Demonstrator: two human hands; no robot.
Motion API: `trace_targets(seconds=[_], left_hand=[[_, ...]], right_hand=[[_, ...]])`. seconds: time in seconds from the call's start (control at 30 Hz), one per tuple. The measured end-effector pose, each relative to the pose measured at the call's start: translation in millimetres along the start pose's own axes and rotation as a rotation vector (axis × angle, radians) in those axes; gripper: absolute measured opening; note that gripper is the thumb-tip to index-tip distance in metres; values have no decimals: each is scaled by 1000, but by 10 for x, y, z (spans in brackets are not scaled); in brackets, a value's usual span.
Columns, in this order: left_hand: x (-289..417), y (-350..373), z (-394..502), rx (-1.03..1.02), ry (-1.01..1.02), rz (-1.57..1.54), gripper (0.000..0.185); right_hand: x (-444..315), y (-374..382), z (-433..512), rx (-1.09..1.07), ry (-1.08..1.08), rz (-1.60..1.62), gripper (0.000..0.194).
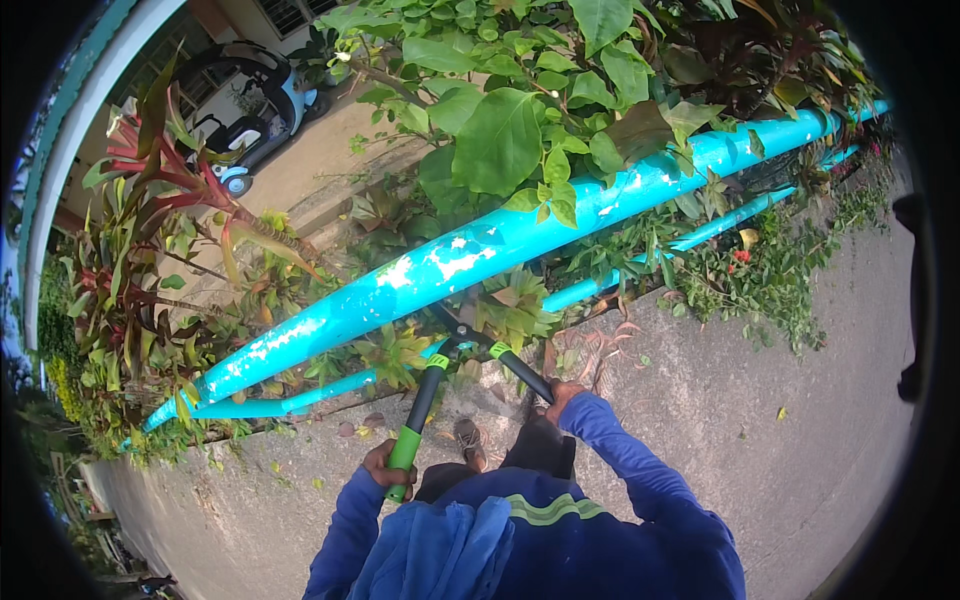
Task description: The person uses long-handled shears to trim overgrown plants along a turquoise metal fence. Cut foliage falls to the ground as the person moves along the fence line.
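My left hand (388, 466) grips the green handle of a pair of loppers (424, 397). Around the other handle, my right hand (564, 399) is closed, hiding its grip end. The two handles are spread apart in a V, with the pivot (463, 337) between the plants at the foot of the railing. Their dark blades point up under the thick turquoise pipe (450, 266) and are partly hidden by it. Yellow-green leaves (517, 307) surround the blade end. I cannot tell whether a stem lies between the blades.
A thinner turquoise pipe (581, 292) runs below the thick one. Broad-leaved shrubs (499, 139) hang over the railing, and a red-stemmed plant (202, 187) leans at the left. Reddish cut leaves (600, 349) lie on the concrete pavement (712, 420). Beyond stands a small blue vehicle (262, 112).
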State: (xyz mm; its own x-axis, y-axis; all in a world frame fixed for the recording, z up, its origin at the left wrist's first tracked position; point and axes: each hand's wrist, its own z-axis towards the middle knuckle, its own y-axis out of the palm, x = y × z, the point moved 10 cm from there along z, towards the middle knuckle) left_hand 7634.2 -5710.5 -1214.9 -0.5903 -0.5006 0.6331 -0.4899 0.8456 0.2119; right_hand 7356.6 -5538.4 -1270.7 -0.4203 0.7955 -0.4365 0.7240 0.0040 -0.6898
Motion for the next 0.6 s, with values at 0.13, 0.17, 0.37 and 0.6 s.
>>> trace_targets(seconds=[0.13, 0.17, 0.37, 0.6], left_hand=[[-178, 3, -400, 29, -30, 124, 46], [-208, 32, -481, 41, -26, 92, 45], [-624, -81, -660, 47, -65, -129, 49], [-1234, -559, -589, 98, -255, -273, 37]], right_hand=[[89, 459, -346, -82, 19, -33, 36], [104, 581, -374, -96, 20, -28, 36], [72, 1109, -572, -219, 105, -59, 30], [-478, 1648, -363, -422, 123, -112, 26]])
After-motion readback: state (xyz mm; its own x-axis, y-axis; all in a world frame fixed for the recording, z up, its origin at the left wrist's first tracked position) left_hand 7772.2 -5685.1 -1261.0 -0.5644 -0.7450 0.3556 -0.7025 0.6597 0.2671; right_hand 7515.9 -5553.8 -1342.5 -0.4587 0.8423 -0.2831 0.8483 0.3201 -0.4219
